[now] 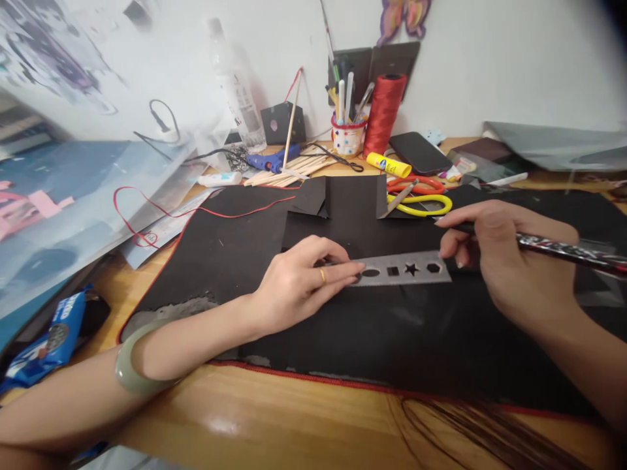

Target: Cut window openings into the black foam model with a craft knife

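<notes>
My left hand presses its fingertips on the left end of a stencil ruler with oval, square, star and hexagon cut-outs. Under the ruler is black paper with cut corners, lying on a black mat with red edging. In my right hand is a dark patterned pen, gripped between thumb and fingers just past the ruler's right end. The pen tip points left, above the mat. A pair of scissors with yellow and red handles rests by the paper's upper right corner.
Behind the mat are a yellow glue stick, a black phone, a red thread spool, a pen cup, a blue glue gun, wooden sticks and a plastic bottle. A blue snack packet lies left.
</notes>
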The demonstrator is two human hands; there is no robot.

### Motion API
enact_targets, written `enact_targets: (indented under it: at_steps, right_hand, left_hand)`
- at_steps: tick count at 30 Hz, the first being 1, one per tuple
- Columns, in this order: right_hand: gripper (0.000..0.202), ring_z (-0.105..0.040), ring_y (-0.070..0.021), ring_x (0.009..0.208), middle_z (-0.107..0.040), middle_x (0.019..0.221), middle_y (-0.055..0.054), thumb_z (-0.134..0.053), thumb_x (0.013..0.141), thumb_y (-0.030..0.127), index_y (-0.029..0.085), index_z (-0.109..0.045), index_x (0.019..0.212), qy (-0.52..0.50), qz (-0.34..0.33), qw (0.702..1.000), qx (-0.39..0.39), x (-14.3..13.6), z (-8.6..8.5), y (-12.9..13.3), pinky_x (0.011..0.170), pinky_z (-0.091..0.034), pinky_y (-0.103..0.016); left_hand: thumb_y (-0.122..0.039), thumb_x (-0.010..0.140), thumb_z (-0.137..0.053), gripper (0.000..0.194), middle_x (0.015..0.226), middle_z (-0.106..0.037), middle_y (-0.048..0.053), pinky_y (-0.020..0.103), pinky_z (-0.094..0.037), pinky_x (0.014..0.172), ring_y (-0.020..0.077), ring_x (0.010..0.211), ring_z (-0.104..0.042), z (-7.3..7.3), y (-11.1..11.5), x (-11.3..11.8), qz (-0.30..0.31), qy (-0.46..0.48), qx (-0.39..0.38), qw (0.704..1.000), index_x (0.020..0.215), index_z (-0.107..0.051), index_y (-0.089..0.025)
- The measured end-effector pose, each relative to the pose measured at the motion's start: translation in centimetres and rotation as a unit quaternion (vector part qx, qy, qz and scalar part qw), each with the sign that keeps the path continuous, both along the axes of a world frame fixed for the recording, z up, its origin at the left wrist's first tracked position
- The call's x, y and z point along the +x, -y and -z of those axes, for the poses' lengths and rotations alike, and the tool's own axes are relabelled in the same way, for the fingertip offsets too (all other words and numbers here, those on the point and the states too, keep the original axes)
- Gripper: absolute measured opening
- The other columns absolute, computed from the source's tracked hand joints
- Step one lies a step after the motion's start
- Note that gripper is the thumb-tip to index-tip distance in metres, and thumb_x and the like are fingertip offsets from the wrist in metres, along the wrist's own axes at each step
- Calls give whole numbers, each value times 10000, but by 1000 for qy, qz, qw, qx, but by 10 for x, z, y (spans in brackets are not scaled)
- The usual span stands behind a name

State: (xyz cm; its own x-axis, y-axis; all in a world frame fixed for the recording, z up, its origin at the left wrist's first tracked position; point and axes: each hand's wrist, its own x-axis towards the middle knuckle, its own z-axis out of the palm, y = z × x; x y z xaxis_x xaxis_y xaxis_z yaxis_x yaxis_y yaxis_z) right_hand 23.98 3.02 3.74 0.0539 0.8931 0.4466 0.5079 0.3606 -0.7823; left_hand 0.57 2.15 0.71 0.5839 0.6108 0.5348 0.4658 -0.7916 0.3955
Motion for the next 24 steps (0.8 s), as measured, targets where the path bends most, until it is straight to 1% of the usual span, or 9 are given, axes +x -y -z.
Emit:
enact_targets:
  at_steps: [4, 6, 8, 11, 14, 15, 18, 21, 24]
  right_hand:
    - [245, -501, -81, 500, -586, 618, -17, -495, 816, 367, 168, -633, 778, 4, 11, 1000, -20, 5, 6, -5, 473, -389, -230]
    - [215, -521, -86, 524, -606, 659, -13, -533, 787, 373, 187, -635, 820, 16, 20, 999, -48, 5, 11, -7, 484, -407, -220]
    - [211, -538, -94, 535, -620, 688, -6, -538, 779, 377, 208, -632, 865, 34, 17, 998, -58, 5, 15, -7, 495, -428, -222]
    - [202, -576, -115, 569, -644, 738, -3, -493, 812, 353, 224, -624, 896, 98, -16, 994, -42, 5, 19, -6, 550, -455, -250]
    - [170, -606, -138, 672, -652, 789, -13, -509, 807, 322, 215, -611, 890, 191, -84, 978, -1, 4, 19, -3, 633, -455, -263]
    - [172, -601, -135, 680, -642, 779, -14, -539, 787, 332, 208, -604, 887, 216, -113, 970, 13, 4, 18, -1, 641, -448, -255]
    - [293, -554, -110, 608, -586, 728, 0, -611, 713, 424, 198, -572, 896, 277, -209, 938, 18, 2, 18, 5, 583, -422, -228]
    - [296, -508, -94, 559, -565, 773, 1, -585, 727, 448, 210, -546, 899, 342, -273, 899, -1, 0, 21, 10, 526, -388, -223]
    - [212, -498, -92, 575, -561, 813, -5, -554, 773, 382, 212, -531, 897, 353, -297, 887, -22, -1, 24, 12, 531, -380, -220]
  left_hand:
    - [-165, 834, -523, 314, 1042, -527, 72, 280, -453, 808, 145, 931, -506, -2, -1, 1, -53, 58, -31, 996, 1144, -544, -207]
    - [-156, 815, -548, 376, 1089, -498, 78, 306, -434, 864, 158, 975, -490, -2, -1, 2, -77, 63, -28, 995, 1186, -507, -200]
    - [-139, 800, -561, 413, 1108, -478, 71, 307, -434, 866, 162, 982, -483, -3, -3, 1, -106, 69, -9, 992, 1201, -492, -211]
    - [-126, 790, -569, 431, 1103, -466, 46, 289, -446, 827, 168, 985, -472, -9, -10, -4, -167, 95, 48, 980, 1193, -500, -263]
    - [-138, 788, -570, 430, 1115, -453, 39, 293, -412, 880, 186, 1034, -443, -14, -26, -18, -252, 127, 91, 955, 1188, -510, -285]
    - [-147, 792, -562, 420, 1119, -447, 42, 291, -407, 884, 187, 1036, -442, -15, -34, -24, -280, 130, 83, 947, 1187, -513, -282]
    - [-174, 773, -565, 415, 1108, -444, 54, 303, -421, 861, 202, 1035, -444, -9, -56, -42, -330, 92, -6, 939, 1180, -525, -244]
    - [-176, 710, -611, 431, 1068, -477, 60, 364, -370, 929, 219, 1024, -452, 1, -71, -54, -325, 58, -80, 940, 1138, -564, -200]
    - [-213, 701, -629, 398, 1102, -499, 65, 408, -249, 1019, 242, 1095, -405, 4, -71, -54, -312, 70, -112, 941, 1096, -595, -189]
